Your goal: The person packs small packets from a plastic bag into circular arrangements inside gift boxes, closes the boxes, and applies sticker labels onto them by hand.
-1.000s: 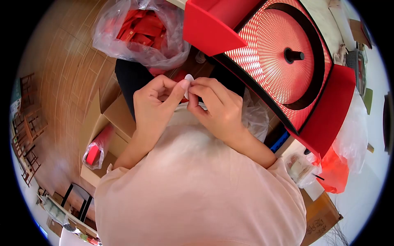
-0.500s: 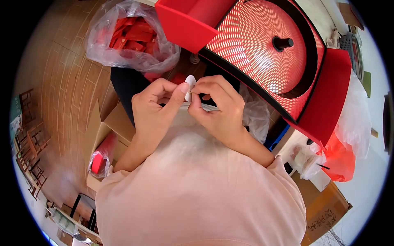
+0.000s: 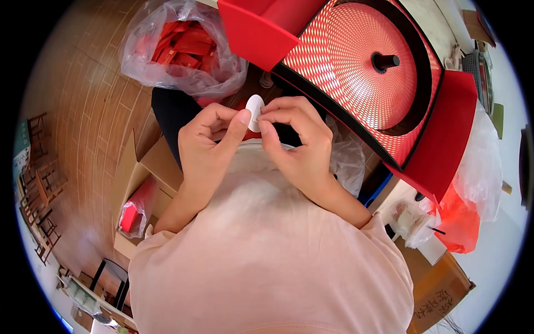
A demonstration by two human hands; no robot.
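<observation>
A small white oval disc is held up in front of my chest. My left hand pinches its left edge between thumb and forefinger. At the disc's right edge, my right hand has its thumb and forefinger pressed together. A thin line runs over the disc's face toward those right fingertips, and what they grip is too small to make out. Both hands are above my lap, the disc's face turned partly up toward me.
A red box-like stand with a patterned round recess and black peg is at upper right. A clear bag of red packets lies at upper left. An open cardboard box with a wrapped red item stands left. Plastic bags hang right.
The white disc has turned to show more of its face and shifted slightly left. My right fingers have changed their bend a little at its edge; my left hand keeps its pinch.
</observation>
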